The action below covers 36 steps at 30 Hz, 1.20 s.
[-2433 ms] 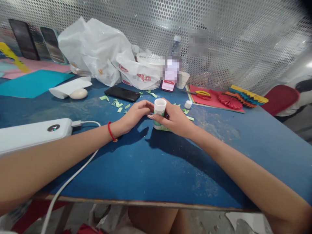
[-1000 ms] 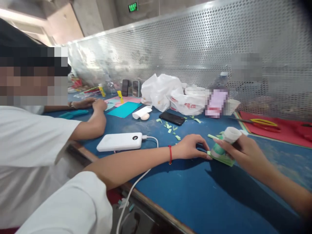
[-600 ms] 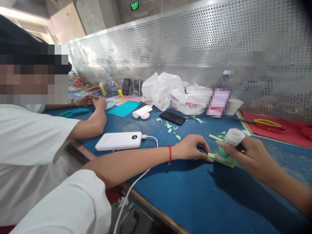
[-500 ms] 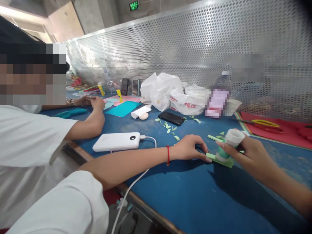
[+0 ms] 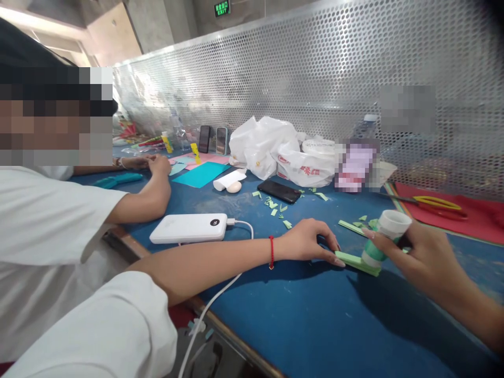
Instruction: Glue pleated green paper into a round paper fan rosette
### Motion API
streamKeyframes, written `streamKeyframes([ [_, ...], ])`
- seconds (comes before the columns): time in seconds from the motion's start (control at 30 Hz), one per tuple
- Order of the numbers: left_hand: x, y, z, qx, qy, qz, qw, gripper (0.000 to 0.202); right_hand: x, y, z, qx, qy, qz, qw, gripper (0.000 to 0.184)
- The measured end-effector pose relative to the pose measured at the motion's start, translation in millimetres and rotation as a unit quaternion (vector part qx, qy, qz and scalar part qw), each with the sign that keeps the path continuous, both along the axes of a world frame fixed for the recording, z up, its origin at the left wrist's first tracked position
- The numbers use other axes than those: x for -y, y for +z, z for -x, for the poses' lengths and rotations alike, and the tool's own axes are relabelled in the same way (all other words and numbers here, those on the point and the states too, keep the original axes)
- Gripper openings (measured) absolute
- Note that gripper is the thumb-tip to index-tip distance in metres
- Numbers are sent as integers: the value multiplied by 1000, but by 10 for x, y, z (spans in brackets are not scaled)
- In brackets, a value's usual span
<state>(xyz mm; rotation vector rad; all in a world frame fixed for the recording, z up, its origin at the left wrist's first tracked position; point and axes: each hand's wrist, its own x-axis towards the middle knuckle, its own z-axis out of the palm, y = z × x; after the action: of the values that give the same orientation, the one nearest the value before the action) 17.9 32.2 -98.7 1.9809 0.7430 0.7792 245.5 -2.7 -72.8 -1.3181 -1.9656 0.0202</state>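
My left hand (image 5: 307, 241), with a red cord at the wrist, pinches the near end of a light green folded paper strip (image 5: 350, 259) between thumb and fingers. The strip lies on the blue table. My right hand (image 5: 421, 252) is wrapped round a green and white glue stick (image 5: 378, 244), tilted with its lower end against the far part of the strip. Its lower tip is hard to make out. Another green paper strip (image 5: 352, 227) lies just behind, with small green scraps (image 5: 363, 218) beside it.
A white power bank (image 5: 189, 229) with a cable lies left of my forearm. A black phone (image 5: 279, 191), paper scraps (image 5: 271, 203) and white plastic bags (image 5: 268, 149) are farther back. Scissors (image 5: 437, 203) rest on red paper at right. A co-worker's hand (image 5: 159, 165) is at left.
My right hand has slid the glue stick along the strip to the right, toward its far end. My left hand keeps its pinch. The view has shifted slightly.
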Motion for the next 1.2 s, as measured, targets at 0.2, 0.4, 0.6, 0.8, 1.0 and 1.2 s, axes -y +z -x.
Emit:
streamKeyframes([
  [0.2,-3,2,3,2,2,4,1000,25,49,-8,-60,4,-133,-73,988,37],
  [0.4,-19,-16,0,11,-5,6,1000,24,-9,34,-195,74,-210,-146,964,33],
  [0.6,-33,-23,1,19,-19,1,1000,23,-185,107,-342,236,-131,-202,941,9],
  [0.8,-63,-41,-15,37,-9,-10,999,23,-638,329,-325,448,-72,-215,865,28],
  [1.0,-91,-19,-32,55,-28,-3,998,24,-1189,353,7,561,10,-133,817,22],
  [1.2,-65,10,-43,53,-25,0,998,21,-1642,79,274,589,13,-112,801,22],
])
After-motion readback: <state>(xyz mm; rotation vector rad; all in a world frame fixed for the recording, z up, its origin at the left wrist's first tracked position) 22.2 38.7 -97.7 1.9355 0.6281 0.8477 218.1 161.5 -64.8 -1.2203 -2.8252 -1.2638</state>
